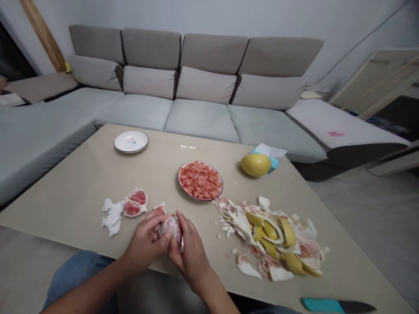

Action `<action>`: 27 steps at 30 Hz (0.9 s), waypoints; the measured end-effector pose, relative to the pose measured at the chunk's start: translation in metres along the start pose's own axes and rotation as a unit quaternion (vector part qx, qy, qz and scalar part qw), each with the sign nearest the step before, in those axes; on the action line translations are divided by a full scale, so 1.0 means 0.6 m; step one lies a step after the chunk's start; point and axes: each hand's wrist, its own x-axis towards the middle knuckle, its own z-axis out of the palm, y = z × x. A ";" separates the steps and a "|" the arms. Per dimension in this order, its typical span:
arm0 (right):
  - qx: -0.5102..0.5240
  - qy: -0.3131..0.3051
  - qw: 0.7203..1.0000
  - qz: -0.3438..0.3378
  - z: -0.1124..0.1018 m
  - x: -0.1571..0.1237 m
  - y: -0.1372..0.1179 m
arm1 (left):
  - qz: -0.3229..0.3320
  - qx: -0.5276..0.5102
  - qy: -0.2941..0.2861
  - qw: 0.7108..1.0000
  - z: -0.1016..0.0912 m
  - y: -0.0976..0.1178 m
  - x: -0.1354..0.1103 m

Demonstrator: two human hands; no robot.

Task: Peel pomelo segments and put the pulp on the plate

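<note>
The left hand [145, 243] and right hand [191, 258] grip a pomelo segment [172, 230] just above the near edge of the surface [81, 183]. A plate [199, 162] is heaped with peeled flesh [200, 181]; two more segments [135, 203] remain unpeeled.

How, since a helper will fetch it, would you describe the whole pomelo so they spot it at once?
On the beige table before the grey sofa, find the central plate of pink pulp. Just right of it, the pomelo leans against a tissue packet: the only whole, unpeeled yellow fruit.
</note>
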 end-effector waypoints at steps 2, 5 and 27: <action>0.012 -0.026 0.999 0.032 -0.009 0.004 0.000 | -0.035 -0.028 0.008 0.999 0.000 0.003 0.007; 0.042 -0.036 0.995 0.087 -0.017 0.010 -0.003 | -0.095 -0.068 -0.004 0.993 -0.001 0.009 0.015; -0.005 0.023 0.998 0.060 0.029 0.022 -0.005 | 0.005 0.005 0.017 1.000 -0.004 -0.004 0.013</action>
